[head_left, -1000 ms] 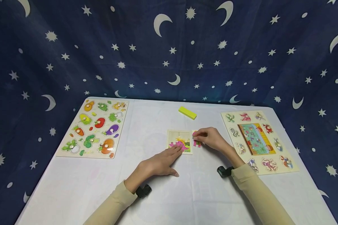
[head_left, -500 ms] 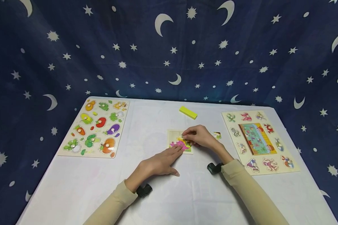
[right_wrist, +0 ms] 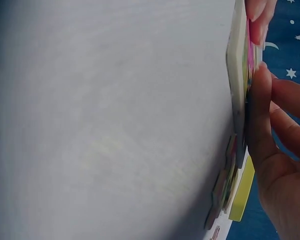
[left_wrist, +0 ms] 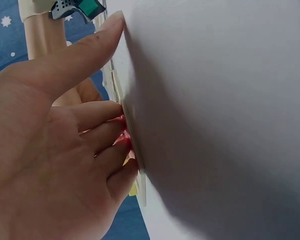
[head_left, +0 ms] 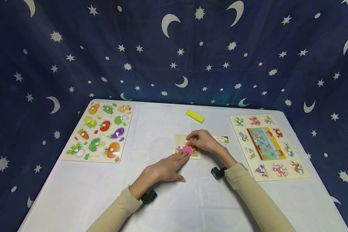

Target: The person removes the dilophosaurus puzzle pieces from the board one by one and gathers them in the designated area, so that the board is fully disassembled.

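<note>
A small square wooden jigsaw tray (head_left: 177, 138) lies on the white table, partly filled with a picture of a pink figure (head_left: 186, 149). My left hand (head_left: 169, 167) rests its extended fingertips on the pink part, at the tray's near edge; in the left wrist view its fingers lie side by side and the thumb is spread. Over the tray's right half, my right hand (head_left: 207, 141) pinches a puzzle piece between thumb and forefinger, mostly hidden by the fingers. Loose puzzle pieces (head_left: 224, 140) lie just right of the tray, partly behind that hand.
A yellow block (head_left: 195, 116) lies behind the tray. At the left is a vegetable peg board (head_left: 102, 158), and at the right a sea-animal peg board (head_left: 304, 175). A dark blue star-and-moon curtain (head_left: 150, 58) hangs behind the table.
My right hand has moved left from the loose pieces to over the tray, then shifted slightly within it. Pieces to the right have come into view. My left hand has stayed put.
</note>
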Demonstrator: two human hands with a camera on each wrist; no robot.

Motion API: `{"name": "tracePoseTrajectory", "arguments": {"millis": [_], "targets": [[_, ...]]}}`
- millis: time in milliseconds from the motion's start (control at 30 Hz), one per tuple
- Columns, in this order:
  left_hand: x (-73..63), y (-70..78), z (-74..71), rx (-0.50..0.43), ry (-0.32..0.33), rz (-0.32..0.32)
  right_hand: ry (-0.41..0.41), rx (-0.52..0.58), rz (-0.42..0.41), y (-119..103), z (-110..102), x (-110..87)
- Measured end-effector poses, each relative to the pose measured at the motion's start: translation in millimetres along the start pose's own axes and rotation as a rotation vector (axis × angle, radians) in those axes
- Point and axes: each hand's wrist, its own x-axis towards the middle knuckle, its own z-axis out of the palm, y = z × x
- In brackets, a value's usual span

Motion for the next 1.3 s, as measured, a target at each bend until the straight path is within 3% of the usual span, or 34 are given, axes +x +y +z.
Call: {"name": "tracePoseTrajectory", "arguments": {"millis": [367, 800, 1000, 1300], "targets": [[-1.1, 1.0, -0.5, -0.008, 0.001, -0.003, 0.009, 0.048, 0.015, 1.6, -0.2, 1.6], [-1.4, 1.3, -1.2, -0.010, 0.001, -0.002, -0.015, 0.200, 0.062, -0.3, -1.7, -2.0], [-0.1, 2.3, -2.0, -0.029, 0.003, 0.008, 0.005, 0.264, 0.128, 1.0, -11.3, -10.6], [-1.8, 2.7, -2.3, -0.055, 0.009, 0.017, 0.044, 0.298, 0.115, 17.1, -29.2, -30.6]]}}
